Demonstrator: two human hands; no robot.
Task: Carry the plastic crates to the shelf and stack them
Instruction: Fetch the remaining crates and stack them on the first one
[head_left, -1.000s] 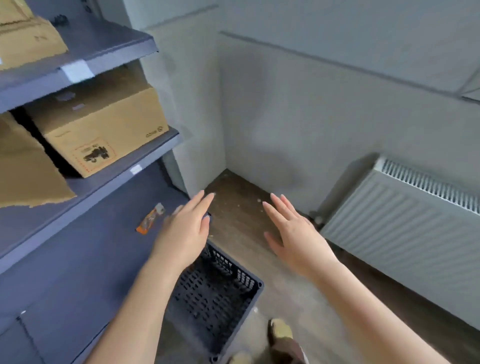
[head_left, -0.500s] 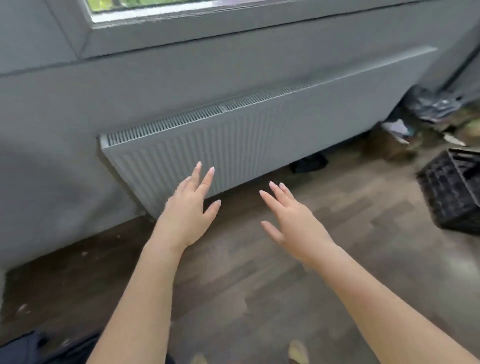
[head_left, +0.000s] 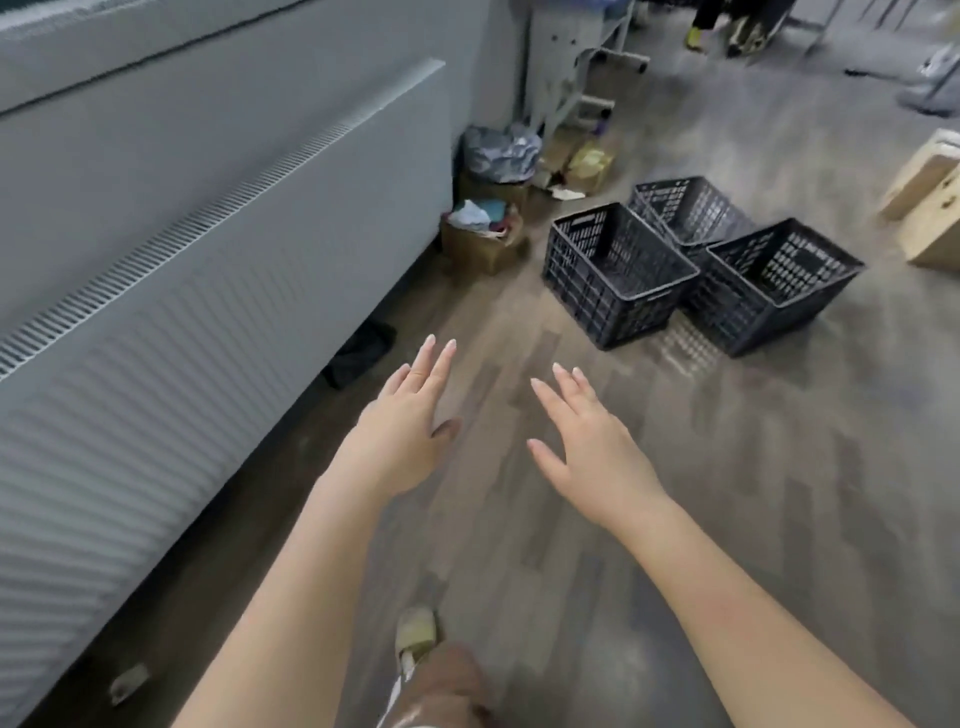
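Three black plastic crates stand together on the wooden floor ahead to the right: the nearest crate (head_left: 613, 275), a second crate (head_left: 779, 283) to its right, and a third crate (head_left: 685, 208) behind them. All look empty. My left hand (head_left: 410, 431) and my right hand (head_left: 587, 436) are held out in front of me, palms down, fingers spread, holding nothing. Both hands are well short of the crates. The shelf is out of view.
A long white radiator (head_left: 197, 291) runs along the wall on my left. Cardboard boxes of rubbish (head_left: 483, 234) and a bagged bin (head_left: 498, 150) sit in the corner past it. A wooden box (head_left: 930, 202) stands at the far right. My foot (head_left: 415, 629) is below.
My view has swung right, away from the shelf and the crate there, past the radiator, to the three crates on the floor. Both hands stay open and empty.
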